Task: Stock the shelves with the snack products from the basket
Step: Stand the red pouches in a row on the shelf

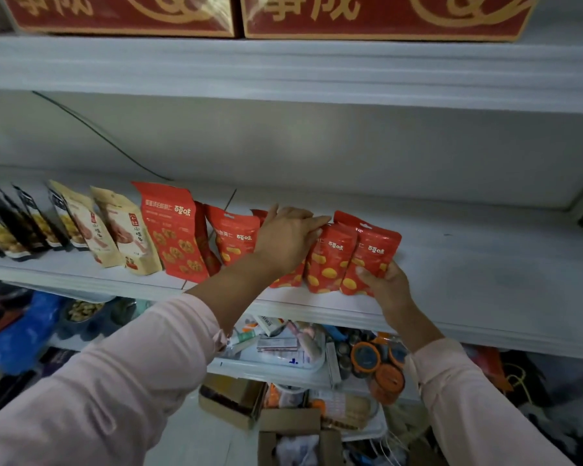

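Note:
Several red snack pouches stand in a row on the white middle shelf (485,264). My right hand (382,280) grips the bottom of the rightmost red pouch (372,253), thumb on its front. Beside it stands another small red pouch (330,257). My left hand (285,237) lies over the tops of the pouches in the middle of the row, fingers straight and pointing right, hiding one pouch behind it. Left of that hand stand a small red pouch (233,235) and a larger red pouch (174,230). No basket is in view.
Beige pouches (125,230) and dark pouches (24,223) fill the shelf's left end. Its right part is bare. Red cartons (384,15) sit on the top shelf. Below are a white tray of small items (283,368), orange-lidded jars (367,358) and cardboard boxes (233,398).

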